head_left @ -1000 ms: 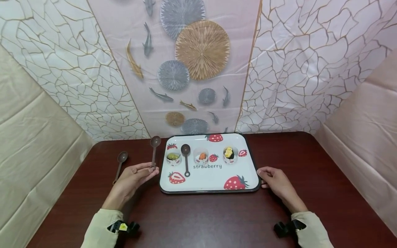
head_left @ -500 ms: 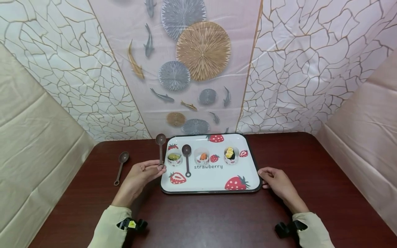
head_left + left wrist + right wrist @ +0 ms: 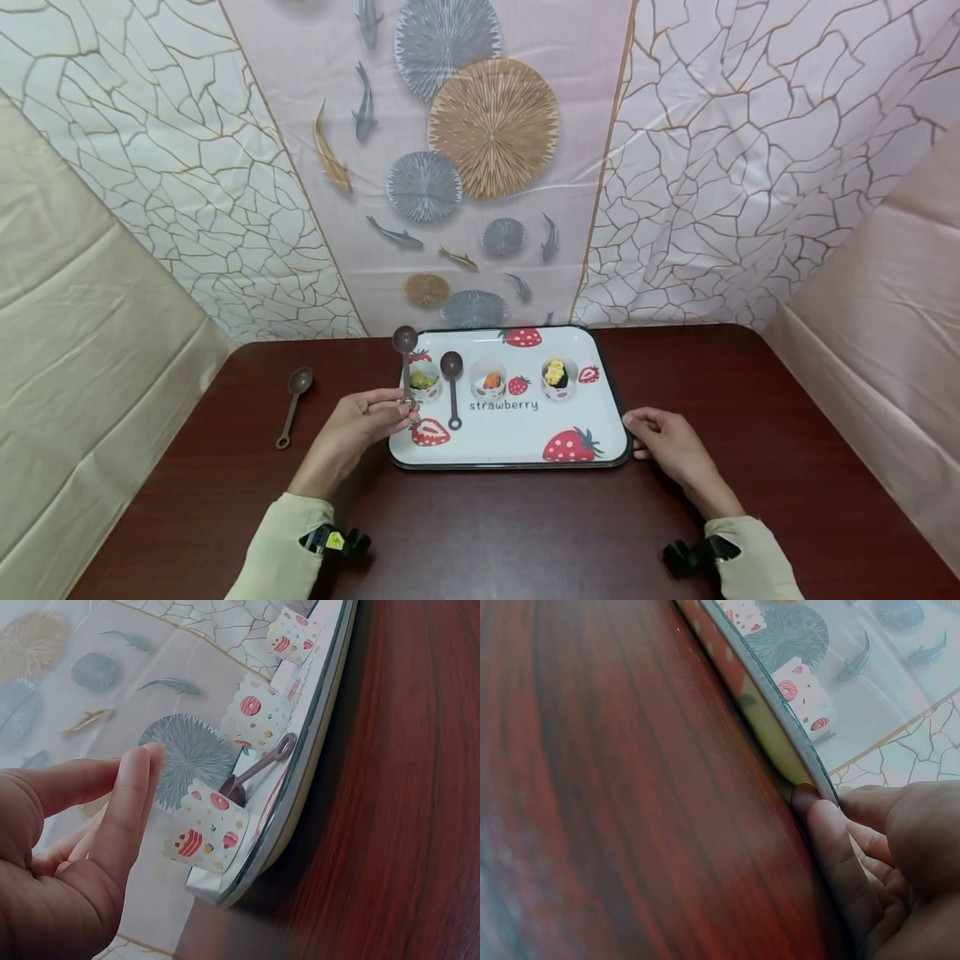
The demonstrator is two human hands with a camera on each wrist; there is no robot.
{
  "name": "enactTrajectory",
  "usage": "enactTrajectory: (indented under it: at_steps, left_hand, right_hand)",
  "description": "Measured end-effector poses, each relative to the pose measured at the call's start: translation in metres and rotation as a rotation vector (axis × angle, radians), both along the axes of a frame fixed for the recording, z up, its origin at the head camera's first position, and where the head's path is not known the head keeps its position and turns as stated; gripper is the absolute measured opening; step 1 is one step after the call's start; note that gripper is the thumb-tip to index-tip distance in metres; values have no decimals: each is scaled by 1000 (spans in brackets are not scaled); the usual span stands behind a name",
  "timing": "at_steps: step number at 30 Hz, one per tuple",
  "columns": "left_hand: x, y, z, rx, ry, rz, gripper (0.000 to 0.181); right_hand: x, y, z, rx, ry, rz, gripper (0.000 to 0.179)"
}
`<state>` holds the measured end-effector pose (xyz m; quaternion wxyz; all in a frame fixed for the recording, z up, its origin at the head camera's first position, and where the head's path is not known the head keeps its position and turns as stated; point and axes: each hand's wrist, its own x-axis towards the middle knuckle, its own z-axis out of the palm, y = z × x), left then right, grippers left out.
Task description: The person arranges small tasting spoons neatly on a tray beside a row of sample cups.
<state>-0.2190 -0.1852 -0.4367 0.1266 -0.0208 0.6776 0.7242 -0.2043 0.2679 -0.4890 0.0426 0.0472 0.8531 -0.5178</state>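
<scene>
My left hand (image 3: 358, 429) pinches the ring end of a dark brown measuring spoon (image 3: 405, 339), its round bowl pointing up. This spoon overlaps the left edge of the white strawberry-print tray (image 3: 495, 443) in the head view; the left wrist view hides it behind the fingers. At the tray's right rim, my right hand (image 3: 671, 446) grips the edge between thumb and fingers (image 3: 829, 825). A second brown spoon (image 3: 452, 367) lies on the tray, between a paper cup (image 3: 429, 395) with green food and a middle cup (image 3: 487, 392) with an orange piece.
Another paper cup (image 3: 557, 390) with yellow-topped dark food stands on the tray's right side. One more brown spoon (image 3: 300, 382) lies on the dark red table (image 3: 495, 533) left of the tray. A patterned cloth (image 3: 495, 125) hangs behind the table.
My left hand has carried its spoon to the right, from beside the tray to over its left edge. The right hand has stayed at the tray's rim.
</scene>
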Motion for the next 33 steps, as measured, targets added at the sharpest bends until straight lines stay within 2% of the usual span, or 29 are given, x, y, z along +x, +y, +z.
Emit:
enactTrajectory:
  at_steps: [7, 12, 22, 29, 33]
  left_hand:
    - [0, 9, -2, 2, -10, 1, 46]
    - [-1, 13, -4, 2, 7, -17, 43]
    - [-1, 23, 2, -19, 24, -40, 40]
    - [-2, 33, 3, 33, 40, -57, 41]
    - [-1, 39, 4, 27, 44, -69, 41]
  right_hand:
    - [0, 0, -1, -9, -1, -2, 33]
    - [0, 1, -1, -11, 5, -2, 33]
    - [0, 2, 0, 2, 18, -1, 34]
    - [0, 2, 1, 10, 18, 2, 35]
    - [0, 0, 0, 11, 17, 3, 34]
